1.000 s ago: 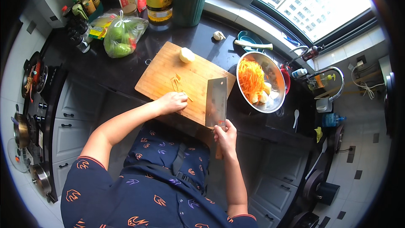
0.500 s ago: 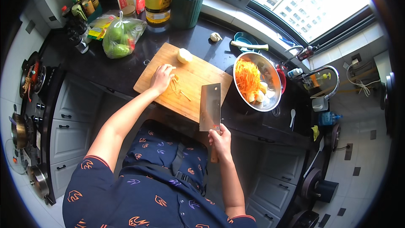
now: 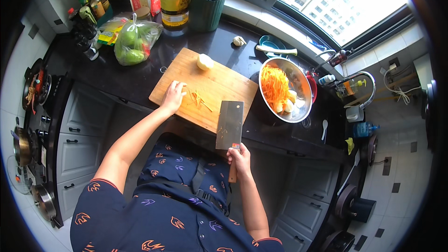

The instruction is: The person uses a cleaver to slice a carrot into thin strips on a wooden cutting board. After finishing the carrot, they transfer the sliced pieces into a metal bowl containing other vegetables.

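Note:
A wooden cutting board (image 3: 224, 84) lies at the counter's front edge. My left hand (image 3: 174, 97) rests on its left part, fingers stretched out and nothing visible in them. Just right of those fingers is a small heap of orange shreds (image 3: 198, 98). A pale, peeled round vegetable (image 3: 204, 62) sits near the board's far edge. In my closed right hand (image 3: 240, 158) is the wooden handle of a cleaver (image 3: 229, 123). Its broad blade faces up over the board's near right edge, with small bits stuck on it.
Right of the board stands a steel bowl (image 3: 304, 81) with orange shreds (image 3: 274, 85) and pale chunks. Beyond lie a garlic bulb (image 3: 239, 41) and a blue-green dish (image 3: 272, 44). A bag of green produce (image 3: 134, 46) and an oil jug (image 3: 175, 4) stand at the back left.
My left hand has drawn back toward me and left, away from the orange shreds. The cleaver has come slightly nearer to me and left, still in my right hand.

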`<state>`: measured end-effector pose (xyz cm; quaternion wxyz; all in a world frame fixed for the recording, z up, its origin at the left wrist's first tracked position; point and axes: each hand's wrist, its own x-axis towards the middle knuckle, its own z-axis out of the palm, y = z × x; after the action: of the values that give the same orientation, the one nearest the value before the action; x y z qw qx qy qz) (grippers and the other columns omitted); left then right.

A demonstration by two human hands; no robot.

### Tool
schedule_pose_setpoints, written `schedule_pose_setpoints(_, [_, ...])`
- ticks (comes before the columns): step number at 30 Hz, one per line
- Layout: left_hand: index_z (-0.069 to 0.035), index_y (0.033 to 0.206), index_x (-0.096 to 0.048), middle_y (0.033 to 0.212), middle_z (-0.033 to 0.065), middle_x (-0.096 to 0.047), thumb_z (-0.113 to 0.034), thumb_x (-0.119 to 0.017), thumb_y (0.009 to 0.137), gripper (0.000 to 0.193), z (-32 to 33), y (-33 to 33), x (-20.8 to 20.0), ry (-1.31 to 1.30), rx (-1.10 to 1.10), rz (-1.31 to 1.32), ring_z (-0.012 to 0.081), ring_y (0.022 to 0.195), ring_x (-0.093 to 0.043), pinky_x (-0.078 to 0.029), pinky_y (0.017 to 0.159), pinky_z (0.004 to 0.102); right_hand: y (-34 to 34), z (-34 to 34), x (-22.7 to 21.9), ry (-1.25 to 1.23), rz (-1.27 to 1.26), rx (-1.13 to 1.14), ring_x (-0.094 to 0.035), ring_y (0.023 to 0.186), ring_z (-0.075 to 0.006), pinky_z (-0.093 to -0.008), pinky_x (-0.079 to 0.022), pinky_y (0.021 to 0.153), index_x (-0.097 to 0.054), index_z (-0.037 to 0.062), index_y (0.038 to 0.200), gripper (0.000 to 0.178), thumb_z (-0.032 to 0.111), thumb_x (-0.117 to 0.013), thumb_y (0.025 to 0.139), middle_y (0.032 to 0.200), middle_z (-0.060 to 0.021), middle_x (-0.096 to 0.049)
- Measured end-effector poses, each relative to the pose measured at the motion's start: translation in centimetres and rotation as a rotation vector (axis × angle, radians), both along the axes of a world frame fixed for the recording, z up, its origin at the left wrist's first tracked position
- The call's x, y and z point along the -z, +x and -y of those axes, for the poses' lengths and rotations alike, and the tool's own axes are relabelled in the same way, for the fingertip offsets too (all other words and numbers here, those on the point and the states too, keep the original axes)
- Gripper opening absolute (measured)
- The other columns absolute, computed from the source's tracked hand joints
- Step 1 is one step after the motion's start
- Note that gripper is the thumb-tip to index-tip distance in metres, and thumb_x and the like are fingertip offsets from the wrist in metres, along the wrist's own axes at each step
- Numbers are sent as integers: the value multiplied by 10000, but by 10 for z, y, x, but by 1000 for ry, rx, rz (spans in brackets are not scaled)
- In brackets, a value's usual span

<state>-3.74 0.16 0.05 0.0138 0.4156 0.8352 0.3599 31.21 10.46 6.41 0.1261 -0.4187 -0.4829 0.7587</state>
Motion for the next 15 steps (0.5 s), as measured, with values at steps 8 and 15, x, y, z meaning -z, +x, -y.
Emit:
schedule_pose_setpoints(8, [-56,1227,-629,1146,168,-577,-81,-848,756,520,-15,31,-4,-75,140,216,348,1133,-581,-491,997,406,-22,16,24,-90,-73,2,-581,584,-92,-248,-498,530,-576,69,1012,66,65,-622,965,771,-37,-644])
schedule_pose_setpoints(15, [-47,1257,-621,1163,163,-581,-93,-903,692,633,5,2,-15,-158,48,255,341,1133,-581,-494,1006,397,-51,21,16,-79,-77,21,-576,606,-89,-247,-498,546,-586,69,1011,63,76,-629,966,791,-38,-645])
